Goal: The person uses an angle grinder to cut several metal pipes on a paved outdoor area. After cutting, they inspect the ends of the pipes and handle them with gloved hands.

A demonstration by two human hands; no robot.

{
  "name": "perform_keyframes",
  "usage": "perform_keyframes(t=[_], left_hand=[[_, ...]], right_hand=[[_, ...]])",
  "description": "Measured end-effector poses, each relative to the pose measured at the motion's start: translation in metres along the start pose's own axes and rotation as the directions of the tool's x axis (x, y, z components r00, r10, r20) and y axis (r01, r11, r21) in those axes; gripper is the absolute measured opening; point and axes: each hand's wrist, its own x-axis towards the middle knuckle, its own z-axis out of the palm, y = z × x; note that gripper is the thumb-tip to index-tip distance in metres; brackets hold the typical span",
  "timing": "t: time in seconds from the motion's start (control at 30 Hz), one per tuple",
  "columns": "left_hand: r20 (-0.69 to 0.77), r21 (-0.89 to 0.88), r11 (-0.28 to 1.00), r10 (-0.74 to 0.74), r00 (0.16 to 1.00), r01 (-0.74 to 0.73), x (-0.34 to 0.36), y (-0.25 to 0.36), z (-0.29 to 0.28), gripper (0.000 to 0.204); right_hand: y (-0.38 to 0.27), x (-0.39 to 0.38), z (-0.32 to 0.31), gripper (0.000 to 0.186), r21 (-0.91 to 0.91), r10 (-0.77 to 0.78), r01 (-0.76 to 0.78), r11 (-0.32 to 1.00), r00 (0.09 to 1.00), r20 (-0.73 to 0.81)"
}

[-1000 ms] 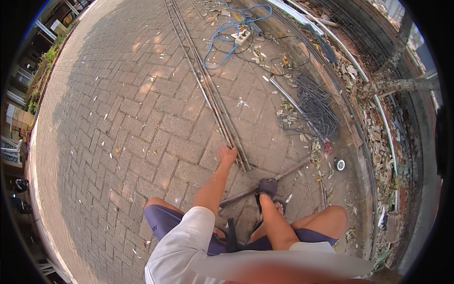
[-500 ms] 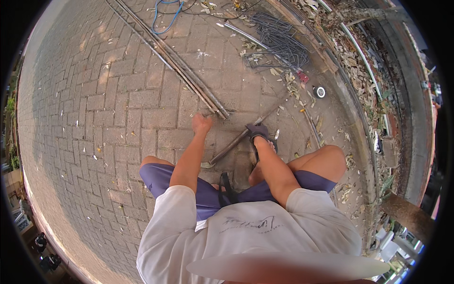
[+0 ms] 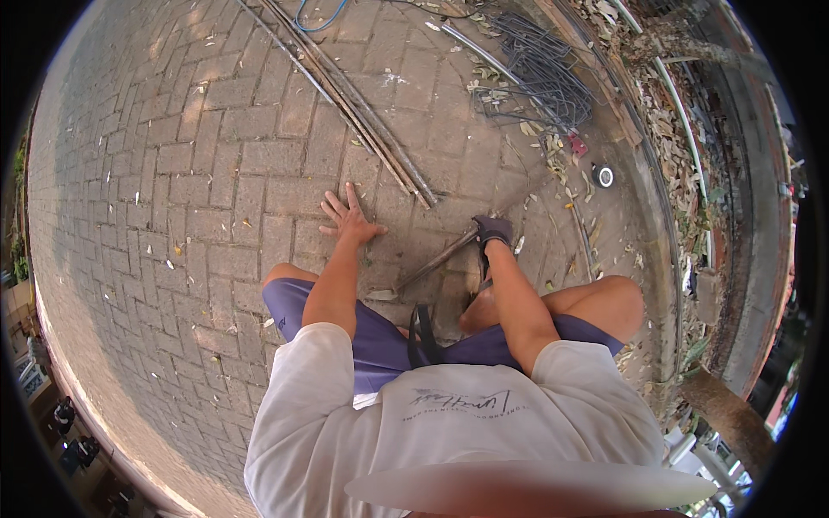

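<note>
My left hand [image 3: 352, 223] is bare, its fingers spread wide over the brick paving, and it holds nothing. Whether the palm touches the bricks, I cannot tell. My right hand [image 3: 493, 231] wears a dark glove and is closed round one end of a brownish metal bar [image 3: 436, 260]. From the glove, the bar slants down to the left, its other end near the paving in front of my feet. Beyond my hands, several long, thin rusty metal rods [image 3: 367, 129] lie side by side, their near ends between the two hands.
A heap of bent dark wire stirrups [image 3: 548, 73] lies at the far right beside a silver pipe [image 3: 484, 57] with a red part [image 3: 578, 144]. Closer in is a round black-and-white object [image 3: 603, 176]. Dry leaves line the kerb. A blue cable [image 3: 321, 23] lies at the far edge.
My left hand has opened from a closed shape and shifted slightly left. My right hand has moved right with the bar. The view has shifted a little.
</note>
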Motion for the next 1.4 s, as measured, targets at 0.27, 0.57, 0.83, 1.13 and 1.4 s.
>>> perform_keyframes(t=[0.27,0.57,0.83,1.13,1.4], left_hand=[[0.022,-0.003,1.0,-0.026,0.999,0.026,0.0,0.008,-0.003,0.154],[0.012,-0.013,1.0,0.007,1.0,-0.006,-0.001,0.0,0.0,0.154],[-0.004,-0.009,1.0,0.029,1.0,-0.03,0.001,-0.001,0.0,0.153],[0.037,0.008,1.0,0.007,0.999,-0.008,-0.001,0.001,-0.005,0.153],[0.039,0.014,1.0,-0.004,0.999,0.003,-0.001,0.0,-0.005,0.15]], right_hand=[[0.022,0.007,0.003,0.057,-0.056,-0.005,0.004,0.998,1.0,-0.025],[0.05,0.027,0.0,0.03,-0.604,-0.726,0.65,0.461,0.667,0.164],[0.032,0.001,0.009,0.038,-0.289,-0.254,0.147,0.946,0.889,-0.381],[-0.107,-0.081,0.062,0.043,-0.487,-0.73,0.652,0.581,0.682,0.043],[-0.13,-0.041,0.051,0.05,-0.362,-0.622,0.704,0.611,0.71,0.331]])
